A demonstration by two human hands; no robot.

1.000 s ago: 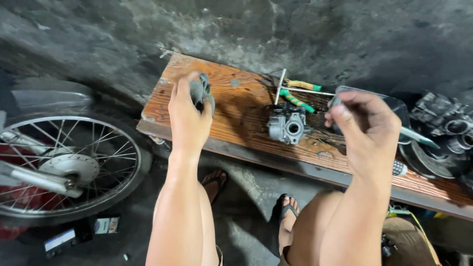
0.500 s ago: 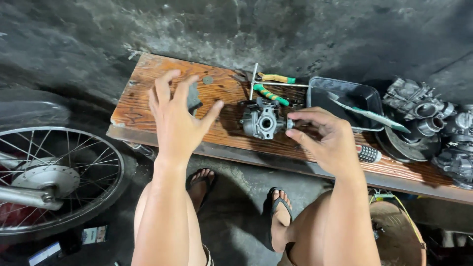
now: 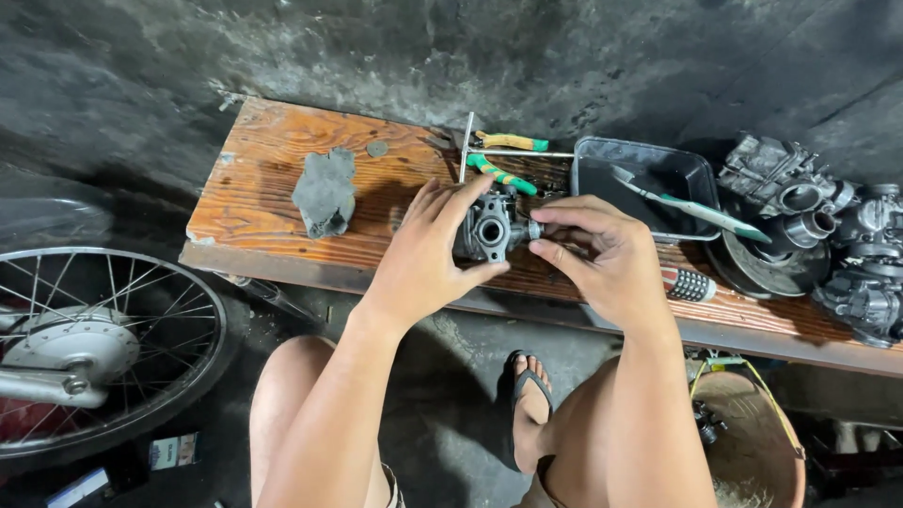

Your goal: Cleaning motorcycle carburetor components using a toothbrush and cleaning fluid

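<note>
A grey metal carburetor body (image 3: pixel 491 229) stands on a worn wooden plank (image 3: pixel 263 183). My left hand (image 3: pixel 428 254) grips its left side, fingers over the top and thumb beneath. My right hand (image 3: pixel 607 256) pinches a small metal part (image 3: pixel 534 230) against the carburetor's right side with fingertips and thumb. A grey carburetor bowl (image 3: pixel 325 193) lies on the plank to the left, apart from both hands.
Green-and-yellow-handled pliers (image 3: pixel 503 160) and a thin metal rod lie behind the carburetor. A black tray (image 3: pixel 691 174) holding a toothbrush sits at the right, with more engine parts (image 3: pixel 828 235) beyond. A spoked wheel (image 3: pixel 89 348) stands at lower left, a bucket (image 3: pixel 752 442) at lower right.
My left hand let go of the grey bowl, which now lies on the plank, and moved right onto the carburetor. My right hand brought the small part to its side.
</note>
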